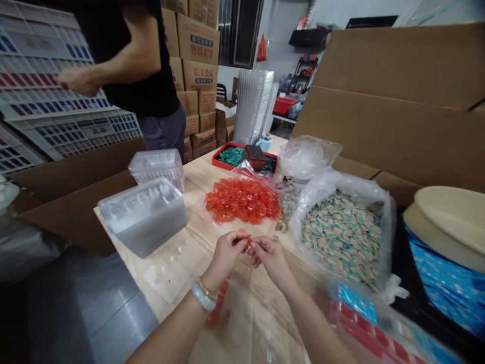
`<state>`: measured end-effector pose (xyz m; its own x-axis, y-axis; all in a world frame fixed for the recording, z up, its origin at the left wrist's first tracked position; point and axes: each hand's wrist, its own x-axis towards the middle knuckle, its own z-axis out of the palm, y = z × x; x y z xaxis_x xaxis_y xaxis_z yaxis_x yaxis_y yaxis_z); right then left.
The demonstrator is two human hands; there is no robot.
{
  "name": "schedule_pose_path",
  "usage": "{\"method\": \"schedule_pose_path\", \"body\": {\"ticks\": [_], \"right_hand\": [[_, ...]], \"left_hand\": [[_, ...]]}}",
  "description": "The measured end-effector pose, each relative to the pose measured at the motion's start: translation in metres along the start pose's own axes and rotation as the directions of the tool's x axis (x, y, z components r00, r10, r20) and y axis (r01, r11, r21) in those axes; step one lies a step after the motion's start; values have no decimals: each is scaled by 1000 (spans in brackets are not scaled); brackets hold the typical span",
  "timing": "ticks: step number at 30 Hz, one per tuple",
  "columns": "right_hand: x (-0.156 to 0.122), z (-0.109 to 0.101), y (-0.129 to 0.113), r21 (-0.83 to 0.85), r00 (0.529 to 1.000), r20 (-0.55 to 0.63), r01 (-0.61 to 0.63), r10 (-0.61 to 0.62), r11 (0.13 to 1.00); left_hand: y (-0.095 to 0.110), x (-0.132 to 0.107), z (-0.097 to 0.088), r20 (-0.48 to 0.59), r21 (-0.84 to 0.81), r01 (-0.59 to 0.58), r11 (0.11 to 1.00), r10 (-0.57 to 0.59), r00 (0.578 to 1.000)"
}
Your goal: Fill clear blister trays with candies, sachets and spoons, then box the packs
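My left hand and my right hand meet over the wooden table, fingers pinched together on a small red wrapped candy held between them. Just beyond them lies a heap of red wrapped candies on clear plastic. An open plastic bag of green, white and pink striped candies stands to the right of my hands. A clear plastic tray lies flat on the table to the left, with red candies showing under my left wrist.
Stacks of clear plastic trays stand at the table's left. A red tray of green candies sits at the far end. A person in a black shirt stands at left. Large open cardboard boxes flank the table. Blue packets lie right.
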<state>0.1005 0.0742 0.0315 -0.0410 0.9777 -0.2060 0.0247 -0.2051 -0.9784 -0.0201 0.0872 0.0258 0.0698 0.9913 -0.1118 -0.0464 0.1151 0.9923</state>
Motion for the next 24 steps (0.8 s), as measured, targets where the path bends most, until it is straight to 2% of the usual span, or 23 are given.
{"method": "schedule_pose_path", "body": {"ticks": [6, 8, 12, 16, 18, 20, 22, 24], "right_hand": [[-8, 1, -14, -149, 989, 117, -77, 95, 986], [-11, 2, -16, -186, 987, 131, -66, 92, 980], [-21, 7, -13, -223, 998, 60, 46, -33, 974], [-34, 12, -8, -37, 997, -47, 62, -64, 997], [-41, 14, -7, 85, 996, -72, 62, -56, 994], [-48, 15, -6, 143, 993, -96, 88, -75, 986], [-55, 16, -7, 151, 988, -112, 119, -102, 981], [-61, 16, -9, 131, 989, -96, 125, -113, 983]], "left_hand": [[3, -13, -7, 3, 35, -47, 998, 47, 999], [3, -18, -6, 16, -17, -38, 999, 38, 999], [2, -30, 3, 50, -192, 39, 981, -30, 998], [1, -43, 14, 29, -312, 38, 949, -30, 999], [2, -50, 16, -24, -249, -4, 969, -2, 1000], [6, -57, 17, -77, -50, -75, 996, 71, 994], [10, -64, 15, -92, 150, -147, 978, 162, 983], [13, -70, 14, -80, 250, -193, 949, 219, 972]]}}
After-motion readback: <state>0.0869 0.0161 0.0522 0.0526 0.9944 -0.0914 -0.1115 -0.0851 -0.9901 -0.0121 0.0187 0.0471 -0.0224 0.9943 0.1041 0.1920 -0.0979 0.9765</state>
